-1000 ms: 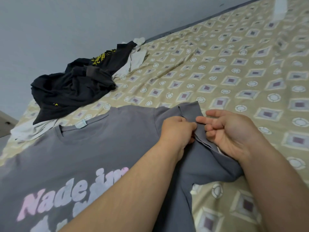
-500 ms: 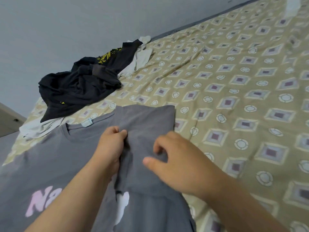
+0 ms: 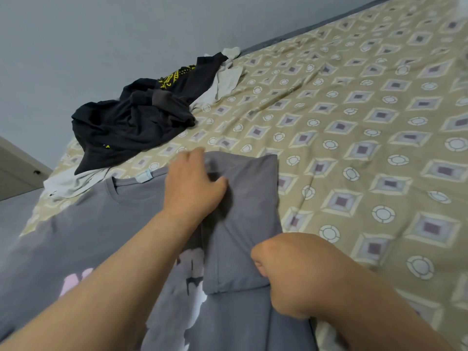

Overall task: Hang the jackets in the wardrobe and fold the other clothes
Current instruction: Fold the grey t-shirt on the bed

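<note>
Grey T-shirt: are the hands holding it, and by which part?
Left hand presses the grey T-shirt near the shoulder fold; the right hand curls at the lower edge of the folded sleeve, though a pinch cannot be told.

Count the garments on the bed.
3 that I can tell apart: the grey printed T-shirt nearest the camera; the crumpled black garment with yellow print beyond it; a pale white garment beneath that. The heap may hide more.

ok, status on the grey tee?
Left hand flat on grey tee, right side folded in. Right hand curled at fold edge, grip unclear. Dark pile apart.
</note>
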`<action>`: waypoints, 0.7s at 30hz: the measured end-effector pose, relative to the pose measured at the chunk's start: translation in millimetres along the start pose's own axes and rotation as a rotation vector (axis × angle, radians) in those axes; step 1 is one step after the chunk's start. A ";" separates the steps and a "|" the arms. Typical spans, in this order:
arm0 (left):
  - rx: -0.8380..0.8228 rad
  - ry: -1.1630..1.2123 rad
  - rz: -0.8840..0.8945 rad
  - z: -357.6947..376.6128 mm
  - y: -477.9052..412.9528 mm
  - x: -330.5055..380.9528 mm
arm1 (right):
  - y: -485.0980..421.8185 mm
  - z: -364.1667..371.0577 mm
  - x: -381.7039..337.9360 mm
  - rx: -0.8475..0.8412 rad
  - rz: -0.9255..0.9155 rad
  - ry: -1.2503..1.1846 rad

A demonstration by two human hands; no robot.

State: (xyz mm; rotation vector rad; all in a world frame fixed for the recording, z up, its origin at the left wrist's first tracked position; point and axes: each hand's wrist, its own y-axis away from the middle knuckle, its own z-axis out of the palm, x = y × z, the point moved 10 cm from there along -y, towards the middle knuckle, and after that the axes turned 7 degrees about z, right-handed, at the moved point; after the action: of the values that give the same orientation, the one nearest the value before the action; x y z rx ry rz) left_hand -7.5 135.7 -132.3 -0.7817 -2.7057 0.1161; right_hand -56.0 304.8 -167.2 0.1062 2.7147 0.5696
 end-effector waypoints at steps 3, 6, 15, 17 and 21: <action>-0.247 0.001 0.323 29.8 -26.6 56.0 | -1.7 3.4 1.4 -0.036 0.003 -0.006; -0.440 0.010 0.364 62.4 -38.7 84.5 | -2.6 3.6 2.1 -0.024 -0.008 -0.014; -0.288 0.588 -0.016 65.8 -70.1 55.6 | 0.1 -2.1 12.1 0.006 0.076 0.038; -0.222 0.608 -0.058 70.0 -67.0 39.9 | 3.1 -7.9 17.0 0.046 0.132 0.089; -0.185 0.623 -0.015 63.9 -61.5 47.5 | 6.6 -4.1 16.6 0.025 0.156 0.116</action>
State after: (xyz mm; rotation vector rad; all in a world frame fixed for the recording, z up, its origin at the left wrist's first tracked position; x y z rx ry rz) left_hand -97.4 109.6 -169.2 -0.7007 -2.1438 -0.3329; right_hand -73.0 311.7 -166.6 0.3026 2.8444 0.6027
